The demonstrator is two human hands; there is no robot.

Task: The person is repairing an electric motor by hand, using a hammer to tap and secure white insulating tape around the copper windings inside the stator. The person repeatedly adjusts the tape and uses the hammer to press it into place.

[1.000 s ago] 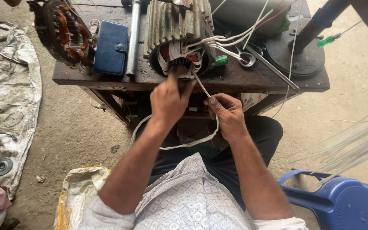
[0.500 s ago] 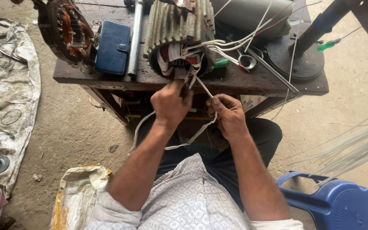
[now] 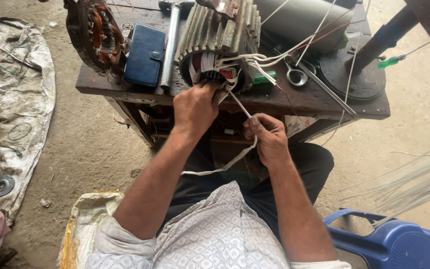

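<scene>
Blue case (image 3: 144, 55) beside perhaps-finned motor (image 3: 218, 42)

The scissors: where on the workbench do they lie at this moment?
In the head view, the scissors lie on the dark workbench, right of the ribbed motor housing, beside a green-handled tool and before a round black disc.

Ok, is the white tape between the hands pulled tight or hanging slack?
Partly. The white tape runs straight from the motor housing to the right hand, so that stretch looks taut; past the hand, its tail sags loose toward the lap.
</scene>
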